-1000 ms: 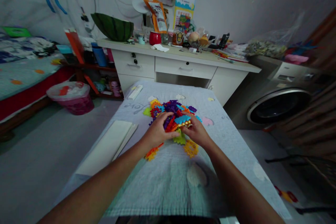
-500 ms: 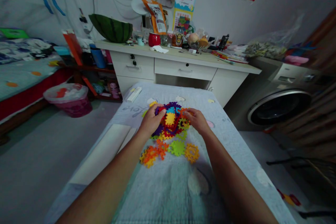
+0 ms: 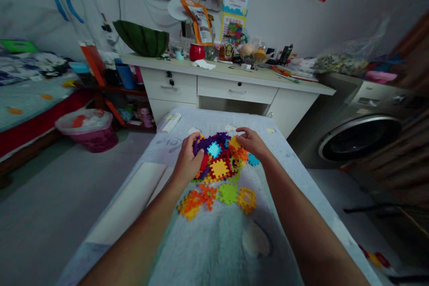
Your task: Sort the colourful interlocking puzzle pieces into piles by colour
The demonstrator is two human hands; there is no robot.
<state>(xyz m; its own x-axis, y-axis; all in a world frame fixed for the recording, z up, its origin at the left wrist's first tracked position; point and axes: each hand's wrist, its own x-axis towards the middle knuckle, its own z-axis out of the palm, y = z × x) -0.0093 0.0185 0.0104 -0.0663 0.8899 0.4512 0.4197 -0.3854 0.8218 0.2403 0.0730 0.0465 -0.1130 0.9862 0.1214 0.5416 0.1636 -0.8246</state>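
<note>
A heap of colourful interlocking plastic tiles [image 3: 219, 158] lies on a light blue cloth-covered table [image 3: 217, 241]. My left hand [image 3: 186, 163] cups the heap's left side with its fingers curled against the tiles. My right hand [image 3: 252, 142] rests on the heap's far right edge, fingers bent over the pieces. Nearer me lie loose tiles: an orange cluster [image 3: 194, 201], a green one [image 3: 228, 192] and a yellow-orange one [image 3: 247, 199].
A flat white box [image 3: 129, 205] lies along the table's left edge, and a small white box [image 3: 171, 122] sits at its far left corner. Beyond stand a cluttered white desk [image 3: 231, 85], a washing machine [image 3: 360, 129] at right, and a pink bin [image 3: 87, 128] by a bed at left.
Both hands have moved away from me, pushing and gathering the tile heap further up the table. Several loose tiles stayed behind on the near side.
</note>
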